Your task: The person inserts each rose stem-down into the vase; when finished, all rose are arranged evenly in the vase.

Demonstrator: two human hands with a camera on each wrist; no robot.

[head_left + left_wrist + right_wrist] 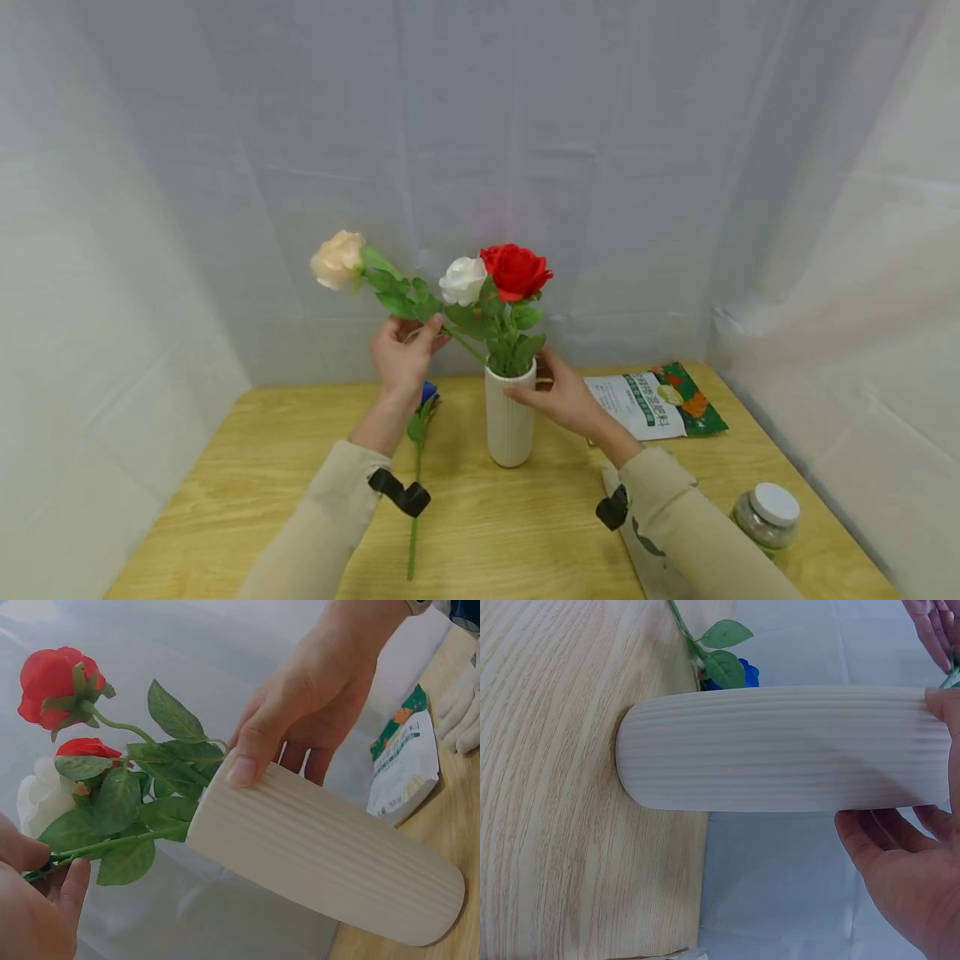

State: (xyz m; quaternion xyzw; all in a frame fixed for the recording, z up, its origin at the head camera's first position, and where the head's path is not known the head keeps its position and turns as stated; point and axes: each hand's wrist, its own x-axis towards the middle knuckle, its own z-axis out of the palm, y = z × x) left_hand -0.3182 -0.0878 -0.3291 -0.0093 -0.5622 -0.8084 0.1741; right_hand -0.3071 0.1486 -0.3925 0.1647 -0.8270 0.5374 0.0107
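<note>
My left hand (pixel 401 357) pinches the green stem (pixel 150 835) of a peach rose (pixel 337 260) between thumb and fingers. That stem slants down to the mouth of a white ribbed vase (pixel 510 429), its lower end hidden inside. The vase stands upright on the table, and my right hand (pixel 564 398) grips it near the rim, thumb in front and fingers around the far side. A white rose (pixel 462 281) and a red rose (pixel 516 272) rise from the vase. Another red bloom (pixel 88 750) shows beside the white one in the left wrist view.
Left of the vase a blue rose (pixel 429 392) lies on the wooden table (pixel 300 467). A green and white packet (pixel 645 404) is at the back right, a white-lidded jar (pixel 775 506) at the front right. Pale gloves (pixel 459 712) lie near the packet.
</note>
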